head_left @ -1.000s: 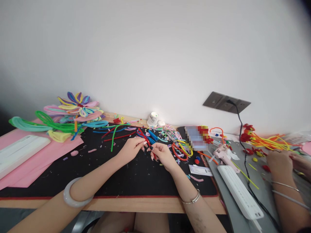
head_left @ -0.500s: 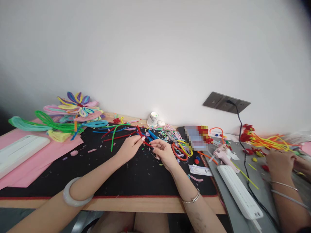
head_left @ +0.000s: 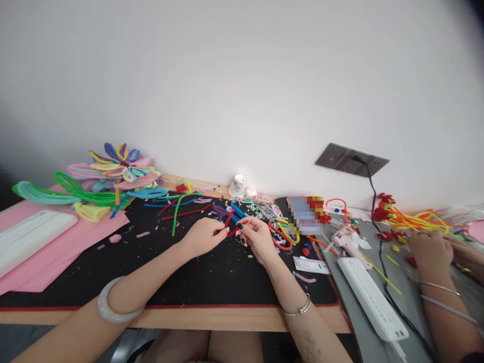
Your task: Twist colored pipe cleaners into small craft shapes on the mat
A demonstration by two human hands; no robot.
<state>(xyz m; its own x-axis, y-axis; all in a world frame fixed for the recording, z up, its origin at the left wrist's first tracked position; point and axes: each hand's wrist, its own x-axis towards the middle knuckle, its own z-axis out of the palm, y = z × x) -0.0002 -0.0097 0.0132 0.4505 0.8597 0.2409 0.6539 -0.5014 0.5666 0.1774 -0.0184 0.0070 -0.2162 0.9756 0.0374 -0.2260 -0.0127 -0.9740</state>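
My left hand [head_left: 203,235] and my right hand [head_left: 257,235] meet over the black mat [head_left: 196,277], both pinching a short red pipe cleaner [head_left: 231,227] bent between their fingertips. The left fingertips grip its left part, the right thumb and forefinger its right end. Just behind the hands lies a heap of blue, red and mixed pipe cleaner pieces [head_left: 260,212]. Loose green and red pipe cleaners [head_left: 177,212] lie on the mat to the left of the hands.
A pipe-cleaner flower [head_left: 117,169] and green loops lie at the back left on pink paper [head_left: 56,252]. A white case [head_left: 30,234] sits at far left. At right are a pink glue gun [head_left: 346,239], a white power strip [head_left: 372,300] and another person's hands [head_left: 434,252].
The red pipe cleaner has been bent further and my hands have drawn closer together, the right hand rising slightly. The other person's hands shifted a little.
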